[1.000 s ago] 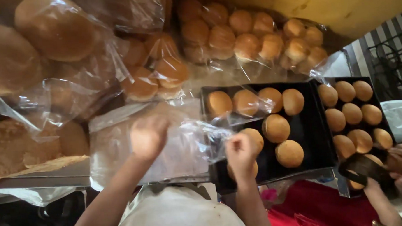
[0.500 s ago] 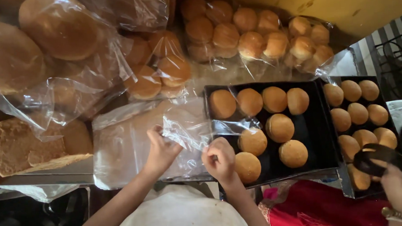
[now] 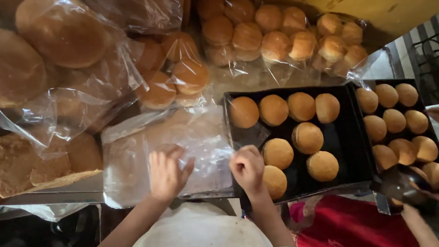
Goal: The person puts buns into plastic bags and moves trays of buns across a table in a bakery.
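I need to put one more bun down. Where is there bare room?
The near tray has bare black patches: right of the two lower buns and beside the left hand-side corner. The far tray and bagged buns are crowded.

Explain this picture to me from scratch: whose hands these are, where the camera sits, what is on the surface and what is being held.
There is no machine here. A person wears one camera on the head, looking straight down, so both bare arms reach up from the bottom edge. The left hand lies spread on a flat stack of clear plastic bags. The right hand is closed into a fist at the bags' right edge, beside a black baking tray of round buns. Whether it grips plastic cannot be told. A second tray of buns sits to the right, where another person's hand holds a dark tool. Along the top and left lie bagged buns and big bagged loaves.
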